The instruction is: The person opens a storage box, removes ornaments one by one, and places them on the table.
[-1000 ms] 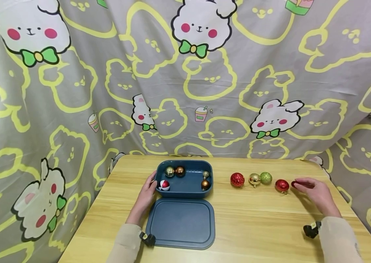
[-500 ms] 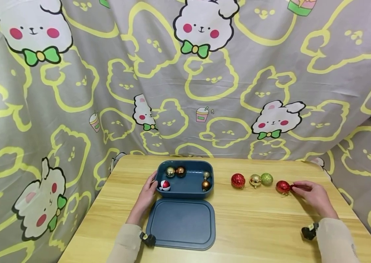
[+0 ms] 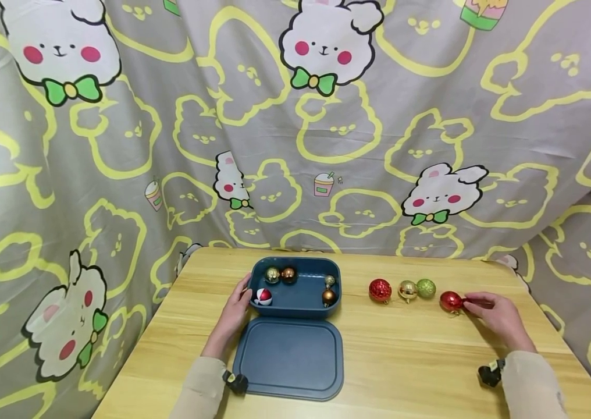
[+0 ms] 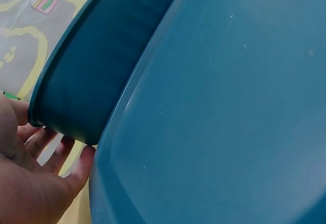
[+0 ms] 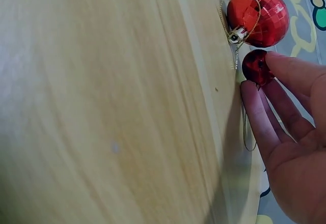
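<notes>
My left hand (image 3: 234, 307) holds the left end of the dark blue box (image 3: 295, 311), its fingers against the outer wall and its thumb at the rim (image 4: 33, 124). Inside sit several small baubles, among them a red-and-white one (image 3: 263, 297) and an orange-brown one (image 3: 328, 297). On the right, my right hand (image 3: 499, 317) pinches a small dark red bauble (image 5: 256, 67) between thumb and fingertips. A gold string loop (image 5: 247, 137) hangs beside its fingers. Right next to the small bauble lies a larger faceted red bauble (image 3: 451, 301); whether they touch is unclear.
The blue lid (image 3: 290, 358) lies flat in front of the box. Between box and right hand rest a glittery red bauble (image 3: 380, 290), a gold bauble (image 3: 408, 290) and a green bauble (image 3: 426, 288). A patterned curtain (image 3: 274, 134) hangs behind the wooden table (image 3: 405, 361).
My right hand has shifted a little left with the small red bauble, bringing it close beside the larger red one. My left hand stays at the box. The head view has tilted slightly.
</notes>
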Demonstrator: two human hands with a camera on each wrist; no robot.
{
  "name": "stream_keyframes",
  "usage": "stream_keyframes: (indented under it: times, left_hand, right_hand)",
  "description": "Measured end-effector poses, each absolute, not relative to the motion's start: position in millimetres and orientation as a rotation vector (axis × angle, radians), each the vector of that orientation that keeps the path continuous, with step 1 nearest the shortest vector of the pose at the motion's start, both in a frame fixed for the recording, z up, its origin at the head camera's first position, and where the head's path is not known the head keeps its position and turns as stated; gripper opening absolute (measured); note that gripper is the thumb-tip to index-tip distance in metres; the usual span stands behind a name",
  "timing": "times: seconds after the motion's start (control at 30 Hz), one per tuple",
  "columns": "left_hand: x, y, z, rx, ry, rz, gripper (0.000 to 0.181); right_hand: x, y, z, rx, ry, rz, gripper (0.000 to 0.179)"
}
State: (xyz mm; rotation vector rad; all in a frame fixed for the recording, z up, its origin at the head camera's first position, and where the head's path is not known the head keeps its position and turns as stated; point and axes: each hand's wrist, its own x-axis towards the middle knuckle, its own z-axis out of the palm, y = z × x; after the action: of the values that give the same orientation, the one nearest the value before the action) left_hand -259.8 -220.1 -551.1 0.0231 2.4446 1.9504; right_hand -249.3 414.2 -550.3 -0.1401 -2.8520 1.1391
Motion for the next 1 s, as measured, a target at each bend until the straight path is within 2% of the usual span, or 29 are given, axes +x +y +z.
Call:
stream_keyframes:
  times: [0.33, 0.63, 1.0]
  left_hand:
    - [-258.7, -218.4, -550.2, 0.012, 2.435, 1.951, 0.051]
    - [-260.5, -218.4, -550.2, 0.029, 2.405, 1.984, 0.051]
    - [-261.2, -218.9, -551.8, 0.011, 2.411, 1.980, 0.052]
  right_hand:
    - [-247.4, 414.9, -551.5, -0.118, -2.835, 1.152, 0.048]
    - [-247.1, 414.9, -548.0, -0.167, -2.757, 1.422, 0.054]
    - [-243.2, 415.4, -523.8, -0.218, -2.730, 1.274, 0.058]
